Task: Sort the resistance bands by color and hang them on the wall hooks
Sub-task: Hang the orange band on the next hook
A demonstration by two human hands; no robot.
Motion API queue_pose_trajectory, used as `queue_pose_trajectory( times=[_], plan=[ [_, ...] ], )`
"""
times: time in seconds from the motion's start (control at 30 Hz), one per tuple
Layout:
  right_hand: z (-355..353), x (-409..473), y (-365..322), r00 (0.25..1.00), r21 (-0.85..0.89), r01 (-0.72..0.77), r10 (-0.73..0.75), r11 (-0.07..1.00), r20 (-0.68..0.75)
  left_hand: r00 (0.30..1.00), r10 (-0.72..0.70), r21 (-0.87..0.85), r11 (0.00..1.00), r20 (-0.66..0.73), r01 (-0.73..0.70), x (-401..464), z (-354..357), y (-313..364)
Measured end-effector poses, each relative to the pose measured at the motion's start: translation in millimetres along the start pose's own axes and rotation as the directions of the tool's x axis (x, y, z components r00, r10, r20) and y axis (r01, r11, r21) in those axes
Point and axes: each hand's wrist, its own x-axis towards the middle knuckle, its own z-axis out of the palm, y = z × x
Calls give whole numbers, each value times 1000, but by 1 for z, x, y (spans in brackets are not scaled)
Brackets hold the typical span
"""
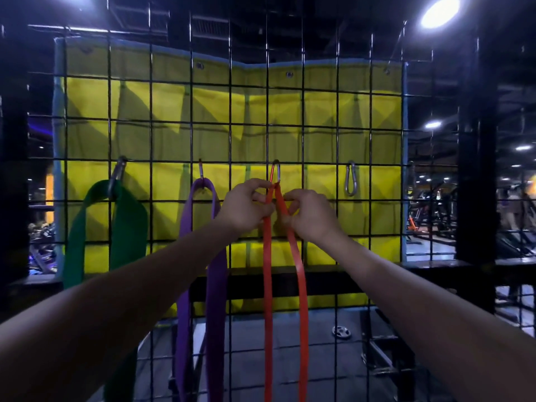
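A: What do the hands have hold of?

B: Both are on the orange band (268, 256), right at its top. The left hand (246, 208) has its fingers curled closed around the left strand, thumb and forefinger pinching just under the carabiner (275, 172). The right hand (311, 214) is closed loosely beside the right strand, its fingertips touching the band near the top; how firmly it grips I cannot tell.

A: Where does the band sit against those hands?

B: Between them. Its top loop passes through the bottom of the carabiner, just above the knuckles, and the two strands run down between the wrists, spreading apart lower down and leaving the bottom of the view.

A: How does it look?

B: Narrow, flat, bright orange-red, hanging straight without visible twists.

A: And the others?

B: To the left, a purple band (216, 271), wider, hangs from its own hook (200, 174); the left forearm crosses in front of it. Farther left, a broad green band (75, 242) hangs from another clip (117, 175).

A: Anything to the right?

B: A silver carabiner (351, 178) with nothing on it, clipped to the black wire grid (338, 134). A yellow mat (174, 105) hangs behind the grid.
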Motion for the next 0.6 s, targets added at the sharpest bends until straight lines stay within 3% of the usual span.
queue_pose_trajectory(
  times=[0.07,0.13,0.2,0.27,0.33,0.47,0.6],
  plan=[
    [3,-6,1,998,103,-32,26,994,59,1000,-17,-11,1000,-2,17,-5,-1,-2],
    [3,-13,1,999,91,-3,-1,996,50,999,-44,-33,998,14,44,-12,0,-3],
    [0,-20,0,998,-117,52,-54,992,-16,997,-63,-63,996,37,65,-19,1,-2],
    [-7,-27,-2,989,-410,89,-130,908,-72,996,-74,-89,993,57,79,-24,2,1],
    [-13,-33,-4,984,-492,86,-151,867,-95,994,-88,-114,989,67,95,-27,0,4],
    [-2,-41,-4,995,-460,100,-103,882,18,987,-140,-142,978,82,151,-33,1,5],
    [7,-53,-2,983,-274,44,7,961,182,977,-179,-113,975,113,192,-45,1,-4]
  ],
)
